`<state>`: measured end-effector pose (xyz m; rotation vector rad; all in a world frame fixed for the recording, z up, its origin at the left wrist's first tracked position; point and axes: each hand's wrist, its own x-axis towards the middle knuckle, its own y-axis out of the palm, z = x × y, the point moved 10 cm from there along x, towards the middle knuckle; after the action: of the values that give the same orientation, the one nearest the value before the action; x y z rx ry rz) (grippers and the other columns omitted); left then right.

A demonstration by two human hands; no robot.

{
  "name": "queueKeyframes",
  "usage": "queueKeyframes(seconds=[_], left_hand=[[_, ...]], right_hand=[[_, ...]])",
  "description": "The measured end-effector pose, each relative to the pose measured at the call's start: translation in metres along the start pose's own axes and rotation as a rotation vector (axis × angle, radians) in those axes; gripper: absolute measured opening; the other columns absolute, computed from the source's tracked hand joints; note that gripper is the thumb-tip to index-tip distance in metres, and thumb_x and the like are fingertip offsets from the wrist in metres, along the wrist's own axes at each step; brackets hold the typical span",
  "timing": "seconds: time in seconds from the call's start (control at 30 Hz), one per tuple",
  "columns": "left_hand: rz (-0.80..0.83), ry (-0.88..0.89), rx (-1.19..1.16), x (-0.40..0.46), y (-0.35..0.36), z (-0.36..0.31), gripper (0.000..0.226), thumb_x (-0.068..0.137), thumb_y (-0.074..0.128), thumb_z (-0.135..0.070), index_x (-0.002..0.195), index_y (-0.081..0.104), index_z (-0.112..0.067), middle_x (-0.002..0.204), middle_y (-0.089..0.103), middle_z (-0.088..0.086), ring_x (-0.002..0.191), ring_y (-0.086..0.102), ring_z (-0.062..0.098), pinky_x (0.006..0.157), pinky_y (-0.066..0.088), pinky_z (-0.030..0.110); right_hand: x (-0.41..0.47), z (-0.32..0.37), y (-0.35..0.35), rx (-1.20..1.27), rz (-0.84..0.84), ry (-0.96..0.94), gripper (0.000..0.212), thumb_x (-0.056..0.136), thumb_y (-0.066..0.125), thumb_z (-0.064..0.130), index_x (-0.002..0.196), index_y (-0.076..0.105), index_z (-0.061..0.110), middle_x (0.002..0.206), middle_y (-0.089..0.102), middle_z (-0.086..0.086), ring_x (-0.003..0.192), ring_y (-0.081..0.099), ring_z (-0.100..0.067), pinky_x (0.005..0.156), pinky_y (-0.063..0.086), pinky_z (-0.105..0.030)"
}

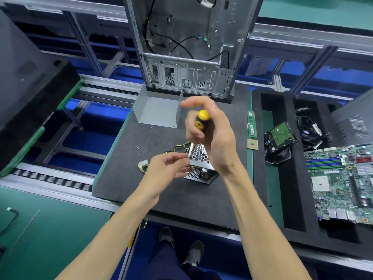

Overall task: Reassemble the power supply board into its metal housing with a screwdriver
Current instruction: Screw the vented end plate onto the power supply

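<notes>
Right grip: I hold the screwdriver (202, 123) in my right hand (212, 136), fingers wrapped on the handle, tip down on a corner screw.
Left grip: my left hand (165, 168) pinches at that corner, steadying the housing (198, 164).
Housing: mid-counter (121, 178).
Around: loose screws at 10 o'clock, cover (159, 112) at 12, motherboard (341, 184) at 3; nothing blocks.

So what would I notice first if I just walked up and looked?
Probably the yellow screwdriver in the right hand, mid-table, tip down on a shiny holey metal box that the left hand steadies. Behind stands a tall empty computer case, and a green motherboard lies far right.
</notes>
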<state>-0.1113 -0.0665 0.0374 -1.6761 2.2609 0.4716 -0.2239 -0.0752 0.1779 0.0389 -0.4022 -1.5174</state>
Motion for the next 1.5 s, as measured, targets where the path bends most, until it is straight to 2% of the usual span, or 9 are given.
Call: queueKeyframes(seconds=[0.27, 0.47, 0.63, 0.77, 0.9, 1.0, 1.2, 1.33, 1.5], left_hand=[[0.002, 0.013, 0.027, -0.003, 0.001, -0.003, 0.015, 0.092, 0.070, -0.013, 0.106, 0.074, -0.008, 0.094, 0.078, 0.012, 0.091, 0.076, 0.024, 0.089, 0.060, 0.037], [-0.005, 0.025, 0.046, -0.002, 0.001, -0.005, 0.013, 0.093, 0.070, -0.013, 0.104, 0.074, -0.009, 0.093, 0.078, 0.012, 0.091, 0.076, 0.025, 0.084, 0.061, 0.032], [-0.016, 0.005, 0.044, 0.000, 0.002, -0.004, 0.013, 0.092, 0.070, -0.013, 0.105, 0.073, -0.008, 0.097, 0.076, 0.018, 0.090, 0.076, 0.026, 0.086, 0.061, 0.034], [-0.027, 0.003, 0.027, 0.000, 0.004, -0.005, 0.012, 0.093, 0.070, -0.010, 0.102, 0.074, -0.004, 0.100, 0.074, 0.024, 0.092, 0.075, 0.031, 0.086, 0.061, 0.037], [-0.022, 0.013, 0.042, -0.002, 0.001, -0.006, 0.014, 0.093, 0.069, -0.011, 0.104, 0.074, -0.004, 0.100, 0.075, 0.022, 0.091, 0.075, 0.030, 0.087, 0.061, 0.038], [-0.025, 0.023, 0.056, -0.002, 0.001, -0.006, 0.013, 0.093, 0.069, -0.011, 0.103, 0.075, -0.004, 0.099, 0.075, 0.020, 0.092, 0.075, 0.030, 0.085, 0.061, 0.038], [-0.007, 0.063, 0.193, -0.006, 0.004, -0.015, 0.010, 0.095, 0.067, -0.016, 0.101, 0.074, -0.014, 0.099, 0.076, 0.015, 0.089, 0.075, 0.021, 0.084, 0.062, 0.037], [-0.197, 0.369, 0.559, -0.023, -0.010, -0.074, 0.011, 0.100, 0.058, -0.024, 0.100, 0.069, -0.024, 0.091, 0.073, -0.008, 0.085, 0.067, 0.005, 0.075, 0.049, 0.024], [-0.248, 0.872, 0.761, -0.080, 0.008, -0.180, 0.023, 0.101, 0.049, -0.041, 0.100, 0.062, -0.022, 0.078, 0.061, -0.005, 0.073, 0.059, 0.013, 0.064, 0.047, 0.027]], right_hand=[[0.005, -0.005, -0.005, -0.038, -0.099, 0.113, 0.068, 0.095, 0.031, 0.068, 0.045, 0.047, 0.024, 0.039, 0.039, 0.001, 0.037, 0.042, -0.018, 0.045, 0.035, -0.023], [0.005, -0.004, -0.001, -0.040, -0.054, 0.081, 0.053, 0.108, 0.030, 0.042, 0.065, 0.056, 0.028, 0.052, 0.035, 0.010, 0.049, 0.030, -0.012, 0.050, 0.026, -0.023], [-0.002, -0.003, -0.001, -0.124, -0.018, 0.070, 0.035, 0.105, 0.035, 0.033, 0.112, 0.068, 0.028, 0.080, 0.051, 0.009, 0.075, 0.045, -0.012, 0.071, 0.034, -0.032], [-0.010, 0.007, 0.001, -0.175, -0.002, -0.031, 0.013, 0.102, 0.052, 0.014, 0.114, 0.058, 0.015, 0.102, 0.072, -0.002, 0.098, 0.072, -0.020, 0.089, 0.054, -0.035], [-0.011, 0.016, -0.004, -0.157, -0.062, -0.089, 0.028, 0.093, 0.066, -0.001, 0.096, 0.042, 0.013, 0.087, 0.074, -0.020, 0.074, 0.075, -0.026, 0.072, 0.057, -0.032], [-0.011, 0.014, -0.011, -0.154, -0.113, -0.079, 0.032, 0.094, 0.066, 0.004, 0.091, 0.036, 0.016, 0.064, 0.063, -0.001, 0.052, 0.054, -0.019, 0.053, 0.046, -0.027], [-0.008, 0.007, -0.001, -0.174, -0.052, 0.004, 0.026, 0.091, 0.065, 0.037, 0.083, 0.047, 0.021, 0.057, 0.039, 0.014, 0.051, 0.033, -0.011, 0.055, 0.032, -0.022], [-0.005, -0.002, 0.001, -0.236, 0.015, 0.085, 0.047, 0.096, 0.062, 0.033, 0.068, 0.039, 0.003, 0.058, 0.046, 0.001, 0.054, 0.040, -0.007, 0.055, 0.035, -0.016], [-0.007, -0.016, 0.003, -0.309, 0.115, 0.156, 0.035, 0.094, 0.059, 0.026, 0.068, 0.046, 0.007, 0.062, 0.046, -0.004, 0.060, 0.042, -0.015, 0.057, 0.037, -0.025]])
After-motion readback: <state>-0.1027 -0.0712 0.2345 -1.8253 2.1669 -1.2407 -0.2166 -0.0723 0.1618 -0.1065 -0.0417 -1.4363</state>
